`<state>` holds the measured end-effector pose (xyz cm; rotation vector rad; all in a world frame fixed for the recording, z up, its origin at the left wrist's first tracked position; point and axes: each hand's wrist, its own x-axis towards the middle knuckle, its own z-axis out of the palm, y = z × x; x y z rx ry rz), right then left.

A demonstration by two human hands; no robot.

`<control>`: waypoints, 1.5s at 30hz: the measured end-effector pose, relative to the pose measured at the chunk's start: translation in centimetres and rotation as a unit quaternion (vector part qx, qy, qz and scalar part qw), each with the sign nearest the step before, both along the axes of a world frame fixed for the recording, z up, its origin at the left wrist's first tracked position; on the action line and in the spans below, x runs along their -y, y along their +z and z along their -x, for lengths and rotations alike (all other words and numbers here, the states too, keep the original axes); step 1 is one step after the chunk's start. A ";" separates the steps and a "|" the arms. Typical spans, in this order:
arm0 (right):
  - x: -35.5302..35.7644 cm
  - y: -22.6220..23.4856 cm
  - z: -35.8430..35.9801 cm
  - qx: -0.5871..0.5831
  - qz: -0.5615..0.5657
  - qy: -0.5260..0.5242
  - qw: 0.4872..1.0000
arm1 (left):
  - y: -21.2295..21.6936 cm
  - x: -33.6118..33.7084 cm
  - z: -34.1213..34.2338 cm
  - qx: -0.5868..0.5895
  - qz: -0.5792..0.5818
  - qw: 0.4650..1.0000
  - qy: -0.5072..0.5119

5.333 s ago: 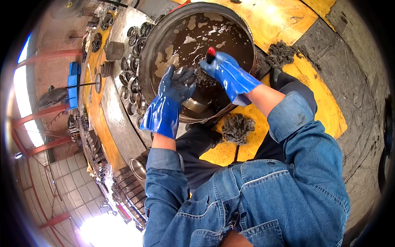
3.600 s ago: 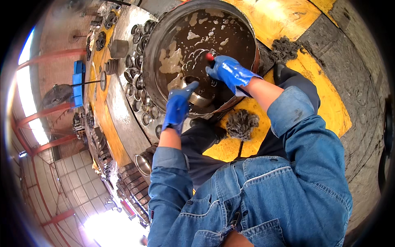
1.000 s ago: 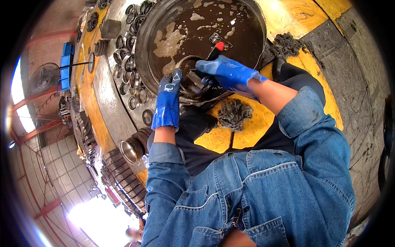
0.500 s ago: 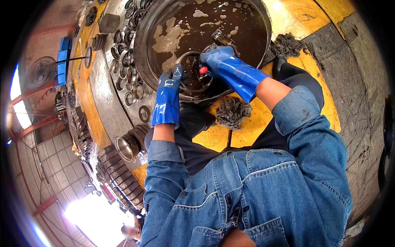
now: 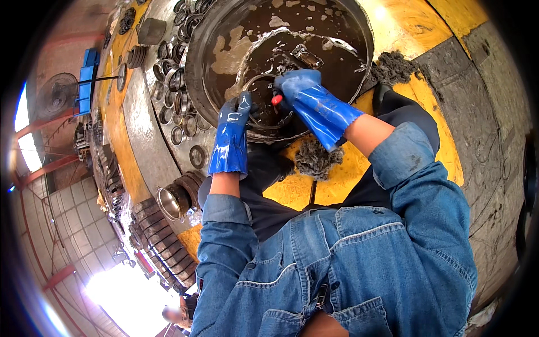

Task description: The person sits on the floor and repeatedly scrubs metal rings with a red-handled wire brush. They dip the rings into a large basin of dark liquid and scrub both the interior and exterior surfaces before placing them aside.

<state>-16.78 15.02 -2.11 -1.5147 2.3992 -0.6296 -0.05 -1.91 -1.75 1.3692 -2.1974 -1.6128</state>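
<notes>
Both my hands wear long blue rubber gloves and work over a wide round tub of dark, foamy liquid. A metal ring sits tilted at the tub's near side, partly in the liquid. My left hand is closed on the ring's left edge, thumb up. My right hand is closed around a tool with a red end, held over the ring's right side. The glove hides the rest of this tool. Just beyond, a shiny dark object lies in the liquid, its kind unclear.
Many metal rings lie left of the tub. A shiny metal cup-shaped part is nearer me. One grey tangled clump lies between my legs, another right of the tub. A fan stands far left.
A curved streak of light ripples and foam has appeared on the liquid beyond my hands. My right hand has shifted slightly toward me; my left still grips the ring.
</notes>
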 end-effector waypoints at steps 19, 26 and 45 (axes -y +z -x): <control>-1.3 -0.1 -0.4 0.799 0.166 -0.119 0.565 | 2.4 -2.5 1.2 0.063 0.214 0.973 -0.060; -3.3 3.9 -0.2 0.405 -0.063 -0.013 0.912 | 2.2 -3.1 0.9 0.120 0.165 0.978 -0.043; -5.2 2.6 0.0 0.751 0.058 -0.087 0.652 | 3.6 0.7 6.0 0.312 0.237 0.891 -0.231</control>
